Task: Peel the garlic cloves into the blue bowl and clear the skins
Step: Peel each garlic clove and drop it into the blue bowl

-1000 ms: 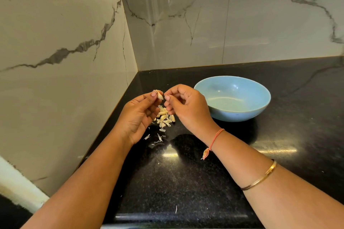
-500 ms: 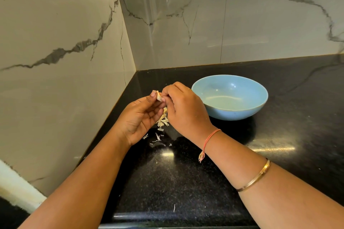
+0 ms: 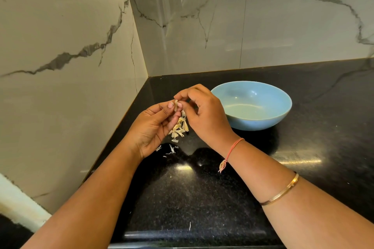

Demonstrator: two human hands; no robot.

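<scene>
Garlic clove is pinched between the fingertips of the left hand and the right hand, above a heap of garlic skins near the bench's back left corner. The blue bowl stands just right of the hands.

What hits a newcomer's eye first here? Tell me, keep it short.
Two bare hands meet mid-frame, the left hand and right hand pinching a small pale garlic clove over a heap of pale garlic scraps on the glossy black stone counter. To their right sits a round, empty sky-blue bowl.
</scene>
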